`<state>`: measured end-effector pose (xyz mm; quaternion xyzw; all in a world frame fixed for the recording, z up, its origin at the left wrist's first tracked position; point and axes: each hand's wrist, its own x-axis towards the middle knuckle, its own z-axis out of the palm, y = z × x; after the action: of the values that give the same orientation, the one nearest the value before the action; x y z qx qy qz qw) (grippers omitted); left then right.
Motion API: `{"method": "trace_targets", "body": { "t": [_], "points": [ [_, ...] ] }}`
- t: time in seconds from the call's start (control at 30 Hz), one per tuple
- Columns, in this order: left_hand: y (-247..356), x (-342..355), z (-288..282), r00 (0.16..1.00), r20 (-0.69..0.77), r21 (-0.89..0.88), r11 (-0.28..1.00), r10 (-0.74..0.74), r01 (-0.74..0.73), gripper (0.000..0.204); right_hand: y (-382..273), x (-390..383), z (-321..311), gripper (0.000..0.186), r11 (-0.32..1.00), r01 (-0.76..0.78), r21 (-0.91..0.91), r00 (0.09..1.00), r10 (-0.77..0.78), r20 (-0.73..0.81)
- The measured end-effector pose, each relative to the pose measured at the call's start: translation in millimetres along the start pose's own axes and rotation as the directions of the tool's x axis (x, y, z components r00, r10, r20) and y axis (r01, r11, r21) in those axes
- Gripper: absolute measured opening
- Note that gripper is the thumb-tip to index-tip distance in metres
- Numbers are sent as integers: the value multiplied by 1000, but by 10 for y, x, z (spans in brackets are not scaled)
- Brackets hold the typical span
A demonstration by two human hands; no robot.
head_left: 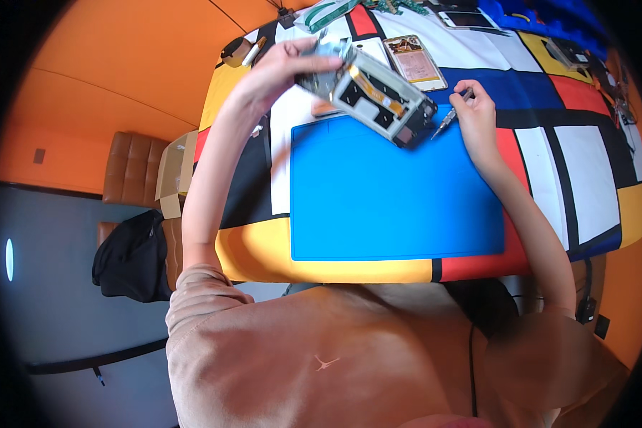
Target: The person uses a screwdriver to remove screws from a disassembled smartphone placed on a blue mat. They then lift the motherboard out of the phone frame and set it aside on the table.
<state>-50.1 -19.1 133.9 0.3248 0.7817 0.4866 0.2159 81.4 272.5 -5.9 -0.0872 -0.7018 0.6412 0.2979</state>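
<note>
My left hand [287,69] is closed on one end of an opened smartphone [378,98], raised and tilted above the far edge of a blue mat [392,200]. Its bared inside shows a metal frame, black panels and an orange-gold flex cable; the end near my fingers is blurred. In my right hand [477,120], the fingers pinch a slim precision screwdriver [445,123]. Its tip points down toward the mat, just right of the smartphone's lower end and apart from it.
Behind the smartphone lies a phone with a picture on it [415,64]. Farther back are a white phone [468,19], green circuit boards [399,6] and a blue bin [549,23]. A brown cup-like object [234,51] stands far left. A cardboard box [172,175] is beside the table.
</note>
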Motion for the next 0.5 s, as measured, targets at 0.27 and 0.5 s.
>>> {"method": "trace_targets", "body": {
  "t": [0.27,0.5],
  "points": [
    [-317,1718,43,998,59,-76,997,31,-26,49,-16,9,1,10,999,10,-36,1000,-10,-21],
    [-575,2205,368,994,103,664,741,40,-99,68,-52,2,-16,11,1000,-11,-25,1000,11,-1]
  ]
}}
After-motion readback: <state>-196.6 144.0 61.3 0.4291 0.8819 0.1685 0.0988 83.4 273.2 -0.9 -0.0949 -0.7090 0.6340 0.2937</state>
